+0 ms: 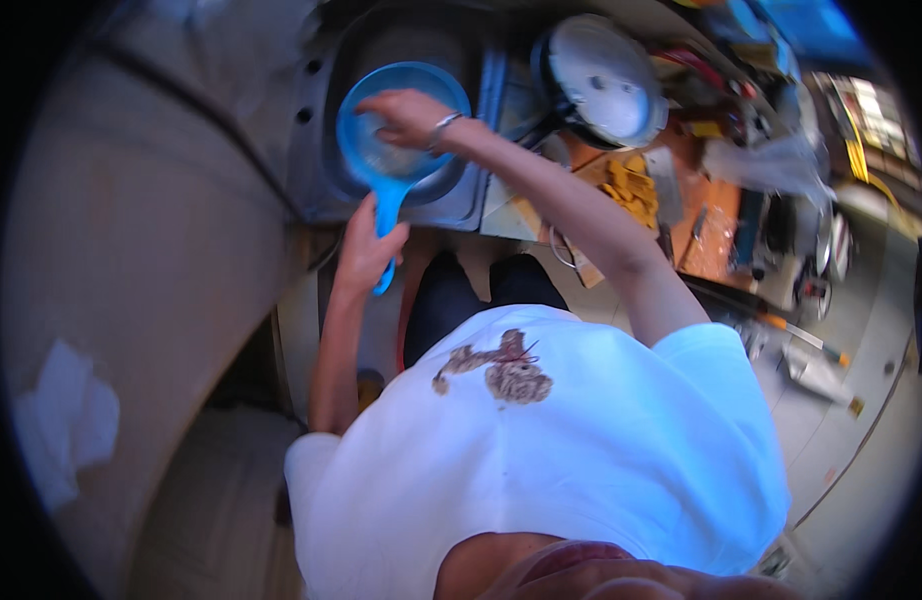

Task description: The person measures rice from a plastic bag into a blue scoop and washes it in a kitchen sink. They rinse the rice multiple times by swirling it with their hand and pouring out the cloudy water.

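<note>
My left hand (370, 249) grips the long handle of a blue plastic dipper (390, 196). The dipper's round bowl is held over a stainless steel sink (431, 214). My right hand (412, 118) reaches across into that bowl, index finger stretched out and thumb apart from it; no object shows between the fingers. A metal bracelet (443, 131) circles the right wrist. Something pale, perhaps in water, lies at the bottom of the bowl, too blurred to name.
Right of the sink stands a black-handled pan (540, 131) with a pale, shiny round piece (607, 79) over it. Yellow-orange food slices (630, 191) lie near a cleaver-like blade (663, 180). A clear plastic bag (768, 165) sits farther right. At left rises a pale panel (131, 247).
</note>
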Demonstrator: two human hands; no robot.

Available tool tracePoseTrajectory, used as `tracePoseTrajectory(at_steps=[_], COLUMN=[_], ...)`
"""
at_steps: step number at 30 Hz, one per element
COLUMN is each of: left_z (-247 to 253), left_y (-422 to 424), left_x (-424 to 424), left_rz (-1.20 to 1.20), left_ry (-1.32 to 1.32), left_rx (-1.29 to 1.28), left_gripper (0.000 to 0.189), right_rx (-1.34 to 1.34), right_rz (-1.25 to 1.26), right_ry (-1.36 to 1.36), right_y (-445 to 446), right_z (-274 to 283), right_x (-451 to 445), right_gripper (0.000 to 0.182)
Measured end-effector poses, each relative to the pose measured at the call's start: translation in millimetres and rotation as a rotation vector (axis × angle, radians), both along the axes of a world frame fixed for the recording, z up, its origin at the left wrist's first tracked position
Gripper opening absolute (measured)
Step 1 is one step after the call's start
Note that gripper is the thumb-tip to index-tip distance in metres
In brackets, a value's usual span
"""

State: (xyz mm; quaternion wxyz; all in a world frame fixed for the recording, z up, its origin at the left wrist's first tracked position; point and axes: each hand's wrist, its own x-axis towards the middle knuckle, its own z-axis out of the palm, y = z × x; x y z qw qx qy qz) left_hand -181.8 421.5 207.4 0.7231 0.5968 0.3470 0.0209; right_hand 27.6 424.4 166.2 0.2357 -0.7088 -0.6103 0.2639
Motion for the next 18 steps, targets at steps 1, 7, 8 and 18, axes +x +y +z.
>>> tracePoseTrajectory(at_steps=[1, 7, 8, 18], left_z=[-1, 6, 6, 51], left_y=[-2, 7, 12, 5], left_x=[3, 4, 0, -16], left_rz=[-0.025, -0.039, -0.034, -0.135], left_ry=[-0.030, -0.052, -0.062, 0.025], left_rx=[-0.009, 0.052, 0.051, 0.064], left_gripper=[0.038, 0.028, 0.026, 0.023], right_rx=[0.123, -0.324, -0.285, -0.292], right_rz=[-0.022, 0.137, 0.161, 0.406], right_ry=[-0.049, -0.148, -0.099, 0.055], right_y=[0, 39, 45, -10], right_z=[-5, -31, -45, 52], right_x=[6, -14, -21, -24], right_gripper=[0.048, 0.044, 0.045, 0.031])
